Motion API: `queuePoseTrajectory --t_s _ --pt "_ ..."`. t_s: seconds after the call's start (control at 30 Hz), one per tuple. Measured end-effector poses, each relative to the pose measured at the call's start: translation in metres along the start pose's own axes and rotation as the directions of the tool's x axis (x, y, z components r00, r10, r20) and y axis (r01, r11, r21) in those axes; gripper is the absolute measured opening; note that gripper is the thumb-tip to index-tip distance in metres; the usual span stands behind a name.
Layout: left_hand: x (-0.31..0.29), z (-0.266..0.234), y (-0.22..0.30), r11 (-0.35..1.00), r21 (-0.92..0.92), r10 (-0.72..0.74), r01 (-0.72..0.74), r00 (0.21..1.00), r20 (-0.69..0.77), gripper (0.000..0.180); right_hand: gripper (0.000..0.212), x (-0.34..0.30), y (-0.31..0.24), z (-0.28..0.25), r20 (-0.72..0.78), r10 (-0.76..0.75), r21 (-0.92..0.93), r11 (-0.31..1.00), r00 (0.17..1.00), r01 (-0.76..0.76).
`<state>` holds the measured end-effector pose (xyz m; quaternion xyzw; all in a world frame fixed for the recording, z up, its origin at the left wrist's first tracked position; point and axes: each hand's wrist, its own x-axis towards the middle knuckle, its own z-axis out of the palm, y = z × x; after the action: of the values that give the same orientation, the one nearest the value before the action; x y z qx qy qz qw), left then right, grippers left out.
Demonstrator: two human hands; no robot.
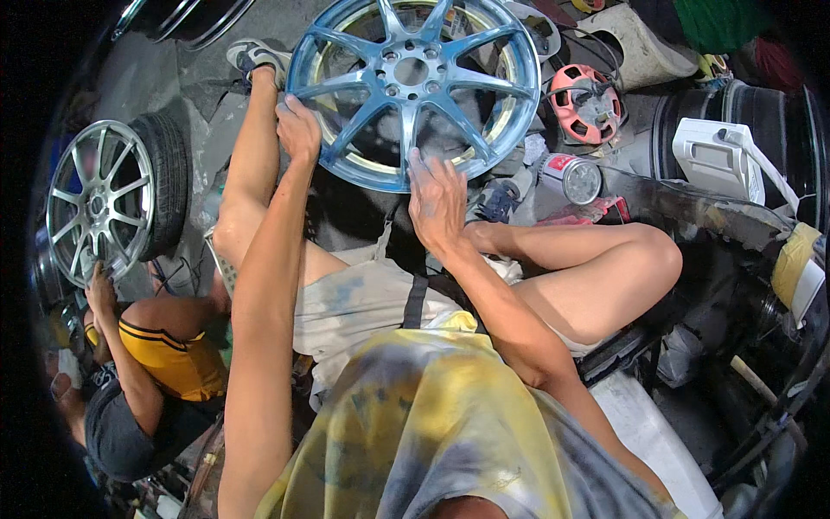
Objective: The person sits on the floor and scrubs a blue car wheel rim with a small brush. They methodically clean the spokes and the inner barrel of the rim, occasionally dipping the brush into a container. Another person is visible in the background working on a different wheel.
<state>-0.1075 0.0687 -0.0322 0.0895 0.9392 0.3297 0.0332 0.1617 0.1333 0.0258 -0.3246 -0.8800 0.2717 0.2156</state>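
A blue alloy wheel rim point(409, 125) with several thin spokes and a cream inner edge lies in front of me, at the top of the head view. At its lower left edge is my left hand point(298, 130), closed on the outer lip with the fingertips partly hidden. My right hand point(438, 203) rests against the rim's near edge, by the bottom spoke. Its fingers are stretched out and touch the blue surface; whether anything thin lies under them I cannot make out.
On the left, a person in a dark shirt point(125, 432) works on a silver rim point(102, 203) beside a black tyre point(169, 173). To the right are a red round guard-like object point(586, 104), a metal can point(571, 177), a white plastic box point(718, 160) and dark barrels of other rims point(761, 108).
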Motion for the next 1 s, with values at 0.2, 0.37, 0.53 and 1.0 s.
queuePoseTrajectory --t_s 0.2,0.37,0.53,1.0 --pt "0.005 0.001 -0.001 1.0 0.021 0.017 -0.017 1.0 -0.018 0.057 0.029 0.031 0.007 0.014 -0.002 0.108 0.119 0.987 0.994 -0.107" --pt "-0.001 0.001 0.004 1.0 0.017 -0.02 0.02 1.0 0.02 0.057 0.027 0.016 0.011 0.018 -0.051 0.098 0.113 0.989 0.994 -0.091" --pt "-0.002 -0.004 0.003 0.999 0.014 -0.036 0.036 0.999 0.006 0.057 0.024 0.025 0.009 0.018 -0.062 0.091 0.166 0.983 0.994 -0.08" --pt "0.001 -0.009 0.004 1.0 0.018 -0.003 0.002 1.0 0.005 0.057 0.022 0.066 0.024 0.035 -0.093 0.084 0.324 0.945 0.992 -0.05"
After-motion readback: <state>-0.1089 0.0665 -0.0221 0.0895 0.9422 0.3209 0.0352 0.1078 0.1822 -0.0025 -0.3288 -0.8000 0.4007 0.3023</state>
